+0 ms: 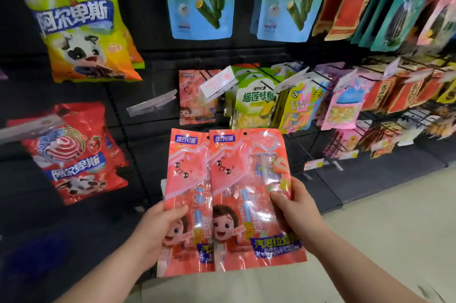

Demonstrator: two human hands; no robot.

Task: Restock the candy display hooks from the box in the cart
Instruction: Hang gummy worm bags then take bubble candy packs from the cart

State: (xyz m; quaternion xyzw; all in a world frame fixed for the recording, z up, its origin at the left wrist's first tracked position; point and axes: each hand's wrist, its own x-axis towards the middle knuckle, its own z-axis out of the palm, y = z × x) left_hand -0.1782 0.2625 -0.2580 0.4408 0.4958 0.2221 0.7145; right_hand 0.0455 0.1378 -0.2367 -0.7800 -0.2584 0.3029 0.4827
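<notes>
- The left hand [160, 226] pinches the left packet [188, 179] by its outer edge, thumb across the front.
- The right hand [297, 211] pinches the right packet [246, 174] the same way.
- Both forearms are bare and reach forward.

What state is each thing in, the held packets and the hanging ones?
left hand, grips left pink packet by its edge.
right hand, grips right pink packet by its edge.
left pink packet, held upright, unhung.
right pink packet, held upright, overlapping the left one.
hooked pink packet, hanging on the display.
green packets, hanging on their hook.
</notes>
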